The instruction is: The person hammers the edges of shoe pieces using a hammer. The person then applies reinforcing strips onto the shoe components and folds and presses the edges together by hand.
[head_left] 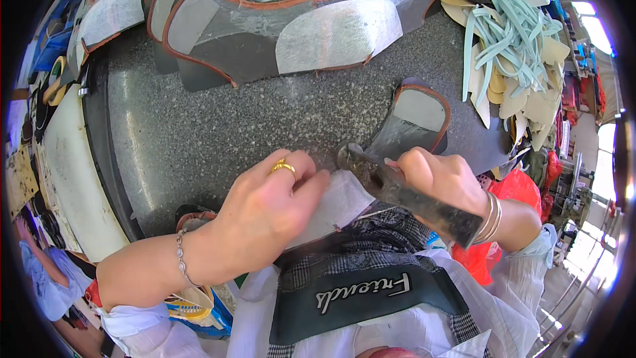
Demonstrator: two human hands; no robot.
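Observation:
My right hand (447,179) is closed round a hammer (424,204); its dark worn metal head slants across in front of my fingers, and the handle is hidden in my grip. Under the hammer's round face lies a shoe upper piece (341,202), grey-white in the middle, on the near edge of the stone slab (265,126). My left hand (275,192), with a gold ring, has its fingers curled and closed on this piece beside the hammer's face. The fingertips are partly hidden. Part of the same piece appears to extend behind the hammer to a brown-edged end (421,109).
Several shoe uppers (338,33) with brown edging and pale backing overlap at the far side of the slab. Light-blue strips (513,33) and cream cut pieces (530,106) are heaped at the far right. Scissors with yellow handles (54,79) lie at the left. A red bag (517,192) hangs at the right.

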